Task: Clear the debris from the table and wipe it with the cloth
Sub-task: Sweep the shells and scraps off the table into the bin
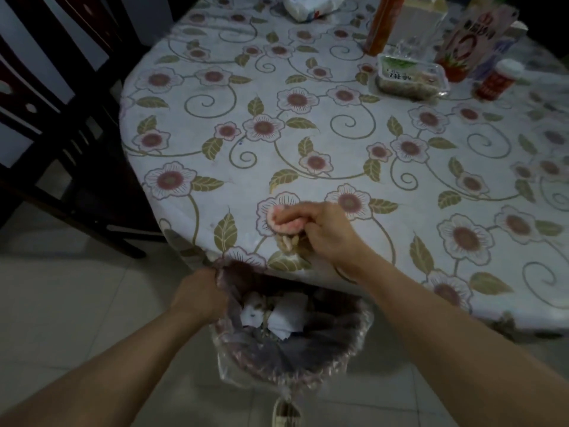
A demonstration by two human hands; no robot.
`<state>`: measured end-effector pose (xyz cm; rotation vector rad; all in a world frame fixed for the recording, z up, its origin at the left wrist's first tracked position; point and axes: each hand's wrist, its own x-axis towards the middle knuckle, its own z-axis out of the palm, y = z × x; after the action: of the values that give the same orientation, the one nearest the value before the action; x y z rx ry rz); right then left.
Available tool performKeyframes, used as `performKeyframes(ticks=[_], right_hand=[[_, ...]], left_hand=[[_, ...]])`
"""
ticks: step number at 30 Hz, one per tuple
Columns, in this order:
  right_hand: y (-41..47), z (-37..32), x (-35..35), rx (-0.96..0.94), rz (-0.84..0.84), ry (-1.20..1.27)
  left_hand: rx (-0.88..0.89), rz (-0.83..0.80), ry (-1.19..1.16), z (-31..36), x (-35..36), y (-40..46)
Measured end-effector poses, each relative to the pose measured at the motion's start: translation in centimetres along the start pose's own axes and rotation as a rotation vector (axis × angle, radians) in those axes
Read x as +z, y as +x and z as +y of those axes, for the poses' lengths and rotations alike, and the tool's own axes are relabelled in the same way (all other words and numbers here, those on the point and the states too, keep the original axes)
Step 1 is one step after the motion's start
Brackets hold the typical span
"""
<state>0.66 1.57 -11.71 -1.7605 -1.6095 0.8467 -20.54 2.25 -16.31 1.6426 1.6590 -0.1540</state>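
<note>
My right hand is closed on a pink cloth, pressed on the flowered tablecloth near the table's front edge. A small pile of pale debris lies just below the cloth, close to the edge. My left hand grips the rim of a bin lined with a clear plastic bag, held right under the table edge beneath the debris. Crumpled white paper and scraps lie inside the bin.
At the far right of the table stand an orange bottle, a clear food tray, a red-and-white carton and a small red jar. A white bag lies at the back. A dark wooden chair stands left.
</note>
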Motion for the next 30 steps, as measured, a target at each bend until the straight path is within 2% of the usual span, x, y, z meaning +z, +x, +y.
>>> performKeyframes(ticks=[2, 5, 7, 9, 11, 15, 21, 26, 30], right_hand=[[-3.0, -0.7, 1.4, 0.007, -0.032, 0.038], [-8.1, -0.4, 4.9, -0.095, -0.156, -0.035], [-11.6, 0.2, 8.0, -0.066, -0.189, -0.081], [-12.6, 0.2, 9.5, 0.003, -0.051, -0.048], [-11.7, -0.2, 9.9, -0.046, 0.083, -0.108], [-9.3, -1.9, 8.7, -0.006, 0.039, -0.064], [-6.6, -6.0, 2.5, 0.189, 0.205, 0.104], [0.4, -4.2, -3.7, 0.292, 0.481, 0.228], [7.4, -0.2, -7.2, 0.341, 0.561, 0.212]], left_hand=[[-0.016, 0.025, 0.031, -0.3, -0.2, 0.0], [-0.039, 0.060, 0.053, -0.6, -0.3, -0.4], [-0.021, 0.061, 0.090, -0.7, -0.1, -0.9], [-0.017, 0.060, 0.096, -1.0, 0.0, -0.9], [-0.002, 0.059, 0.121, -1.3, 0.1, -1.0], [0.021, 0.054, 0.123, -1.5, 0.1, -1.2], [0.007, -0.008, 0.042, -2.0, -0.8, -1.1], [0.003, 0.035, -0.017, -2.2, -0.8, 0.2], [-0.030, 0.043, 0.010, -2.3, -1.0, 1.5]])
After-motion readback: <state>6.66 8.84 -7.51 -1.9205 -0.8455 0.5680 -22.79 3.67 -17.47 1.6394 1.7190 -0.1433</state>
